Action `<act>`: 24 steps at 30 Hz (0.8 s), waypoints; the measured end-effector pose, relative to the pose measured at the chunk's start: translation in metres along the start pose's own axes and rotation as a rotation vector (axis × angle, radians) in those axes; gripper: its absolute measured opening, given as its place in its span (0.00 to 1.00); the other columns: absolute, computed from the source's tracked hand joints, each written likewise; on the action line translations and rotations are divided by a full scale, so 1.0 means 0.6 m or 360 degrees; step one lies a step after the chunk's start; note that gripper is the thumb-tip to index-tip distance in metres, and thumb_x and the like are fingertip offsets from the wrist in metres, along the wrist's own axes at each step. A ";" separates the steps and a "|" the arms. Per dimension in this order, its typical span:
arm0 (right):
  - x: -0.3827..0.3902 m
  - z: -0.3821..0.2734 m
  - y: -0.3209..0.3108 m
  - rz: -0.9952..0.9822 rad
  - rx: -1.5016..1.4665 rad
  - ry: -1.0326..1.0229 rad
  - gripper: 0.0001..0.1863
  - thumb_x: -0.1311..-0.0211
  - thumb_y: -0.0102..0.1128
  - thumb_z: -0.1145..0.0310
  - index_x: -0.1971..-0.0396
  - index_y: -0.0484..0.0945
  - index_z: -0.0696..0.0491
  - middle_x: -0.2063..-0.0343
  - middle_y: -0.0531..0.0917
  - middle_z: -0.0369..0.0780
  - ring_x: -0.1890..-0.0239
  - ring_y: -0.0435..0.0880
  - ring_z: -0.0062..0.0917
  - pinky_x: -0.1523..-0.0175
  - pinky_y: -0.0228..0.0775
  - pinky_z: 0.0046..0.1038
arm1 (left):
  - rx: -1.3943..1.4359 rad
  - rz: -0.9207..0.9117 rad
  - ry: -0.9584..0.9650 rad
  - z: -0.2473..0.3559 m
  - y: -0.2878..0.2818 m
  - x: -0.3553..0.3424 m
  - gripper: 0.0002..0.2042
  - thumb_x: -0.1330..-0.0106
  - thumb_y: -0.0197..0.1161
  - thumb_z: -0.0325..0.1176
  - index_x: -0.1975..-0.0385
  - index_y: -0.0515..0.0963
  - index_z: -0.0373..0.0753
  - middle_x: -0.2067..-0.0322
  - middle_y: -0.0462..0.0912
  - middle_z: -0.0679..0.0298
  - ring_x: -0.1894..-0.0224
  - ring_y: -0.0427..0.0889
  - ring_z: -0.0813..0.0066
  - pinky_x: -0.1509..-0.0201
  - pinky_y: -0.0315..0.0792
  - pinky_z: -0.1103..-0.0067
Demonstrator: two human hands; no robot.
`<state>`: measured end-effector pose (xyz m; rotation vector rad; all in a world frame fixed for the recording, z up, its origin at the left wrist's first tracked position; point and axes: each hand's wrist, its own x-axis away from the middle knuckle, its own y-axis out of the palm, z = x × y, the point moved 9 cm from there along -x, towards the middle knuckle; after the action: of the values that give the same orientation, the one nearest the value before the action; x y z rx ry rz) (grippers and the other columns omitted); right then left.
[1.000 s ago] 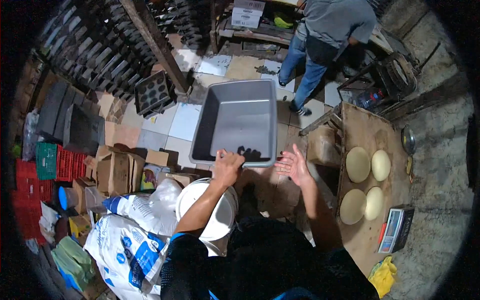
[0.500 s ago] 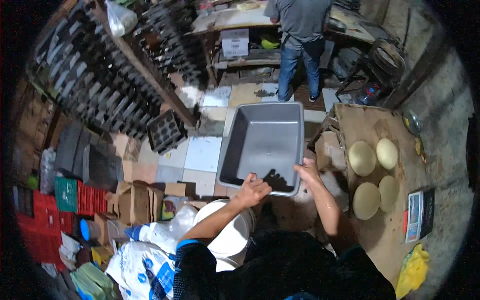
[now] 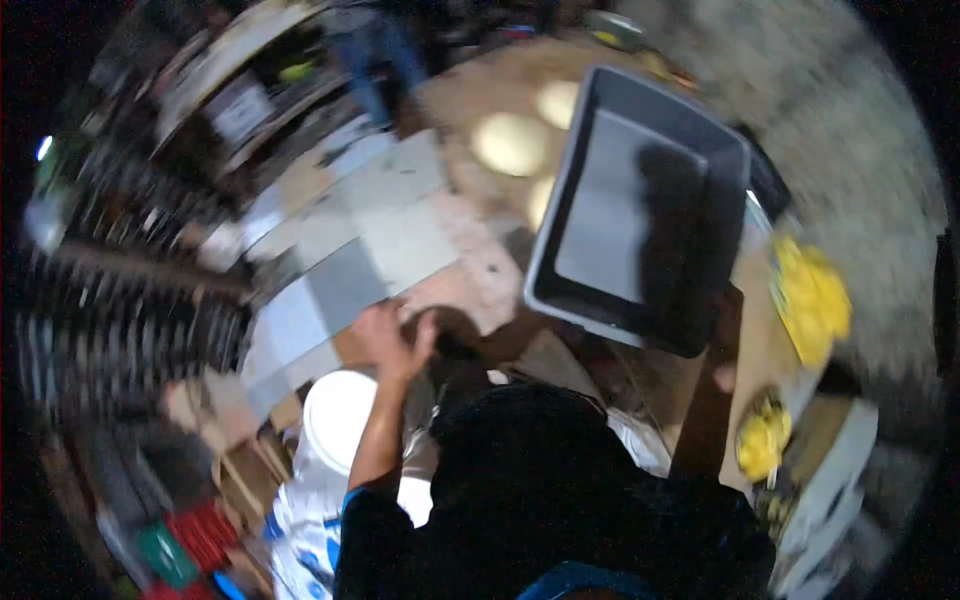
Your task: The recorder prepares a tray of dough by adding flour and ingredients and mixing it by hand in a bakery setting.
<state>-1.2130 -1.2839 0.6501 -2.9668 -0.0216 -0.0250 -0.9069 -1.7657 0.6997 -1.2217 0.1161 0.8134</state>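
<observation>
A grey rectangular plastic tub [image 3: 635, 210] with a raised rim is tilted over the wooden table at the right, its inside facing up and showing nothing in it. My right hand [image 3: 728, 325], dark in shadow, grips the tub at its near right corner; most of its fingers are hidden. Away from the tub, my left hand [image 3: 392, 340] hangs over the tiled floor with thumb and fingers apart, holding nothing. Round pale dough pieces [image 3: 510, 144] lie on the table beyond the tub, one partly covered by it.
A yellow plastic bag [image 3: 812, 300] lies on the table [image 3: 465, 95] by the wall, with a container of yellow stuff [image 3: 763, 440] nearer me. White buckets [image 3: 340, 420] and sacks stand at my left. Farther off, a person in jeans [image 3: 375, 65] stands by a workbench.
The view has turned right. My left hand has let go of the tub, while my right hand has carried it rightward from over the floor to over the table.
</observation>
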 end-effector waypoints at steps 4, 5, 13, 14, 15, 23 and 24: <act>0.043 0.117 -0.227 0.0057 0.0243 0.0215 0.05 0.52 0.53 0.77 0.76 0.78 0.55 0.82 0.77 0.32 0.79 0.73 0.16 0.71 0.65 0.21 | -0.0031 -0.0238 -0.0240 -0.062 0.111 0.096 0.21 0.47 0.65 0.42 0.57 0.71 0.37 0.58 0.69 0.54 0.53 0.67 0.53 0.50 0.58 0.61; 0.059 0.126 -0.263 0.0086 0.0248 0.0236 0.05 0.52 0.53 0.77 0.76 0.78 0.55 0.82 0.77 0.32 0.79 0.73 0.16 0.71 0.65 0.21 | -0.0108 -0.0349 -0.0315 -0.077 0.134 0.116 0.22 0.46 0.64 0.43 0.55 0.71 0.38 0.56 0.69 0.54 0.52 0.67 0.53 0.50 0.58 0.60; 0.034 0.337 -0.439 -0.0201 0.0181 0.0375 0.06 0.54 0.55 0.74 0.74 0.78 0.54 0.82 0.74 0.29 0.79 0.70 0.15 0.71 0.62 0.20 | -0.0159 -0.1011 -0.0259 -0.147 0.286 0.125 0.25 0.45 0.61 0.49 0.52 0.71 0.41 0.53 0.71 0.50 0.46 0.66 0.48 0.42 0.59 0.59; 0.023 0.354 -0.452 -0.0144 0.0367 0.0387 0.07 0.53 0.55 0.74 0.71 0.79 0.55 0.80 0.76 0.30 0.77 0.71 0.17 0.69 0.63 0.21 | 0.0087 -0.1075 -0.0445 -0.164 0.290 0.102 0.25 0.45 0.62 0.50 0.51 0.71 0.40 0.52 0.72 0.50 0.45 0.67 0.50 0.42 0.60 0.60; 0.012 0.360 -0.461 -0.0095 0.0555 0.0386 0.09 0.51 0.55 0.74 0.69 0.79 0.56 0.77 0.77 0.31 0.76 0.73 0.18 0.67 0.65 0.22 | 0.0339 -0.1116 -0.0639 -0.183 0.291 0.079 0.26 0.44 0.62 0.51 0.51 0.72 0.39 0.52 0.74 0.50 0.44 0.67 0.52 0.41 0.60 0.62; -0.138 0.065 -0.358 0.0214 0.1742 -0.0171 0.30 0.46 0.65 0.62 0.46 0.65 0.56 0.56 0.77 0.47 0.55 0.77 0.37 0.50 0.69 0.33 | 0.3394 -0.0635 -0.1305 -0.288 0.183 -0.089 0.45 0.44 0.38 0.73 0.39 0.63 0.39 0.40 0.64 0.47 0.35 0.59 0.50 0.35 0.56 0.59; -0.125 -0.051 -0.196 0.0404 0.1487 -0.0144 0.29 0.47 0.66 0.59 0.49 0.68 0.56 0.60 0.76 0.42 0.67 0.75 0.30 0.61 0.68 0.30 | 0.3393 -0.0328 -0.1334 -0.322 0.145 -0.085 0.43 0.44 0.40 0.73 0.41 0.65 0.41 0.43 0.66 0.43 0.40 0.66 0.49 0.39 0.62 0.57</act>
<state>-1.2904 -1.1743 0.6992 -2.0160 0.2574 0.1192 -0.9317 -1.9487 0.5842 1.1033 0.0922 0.4925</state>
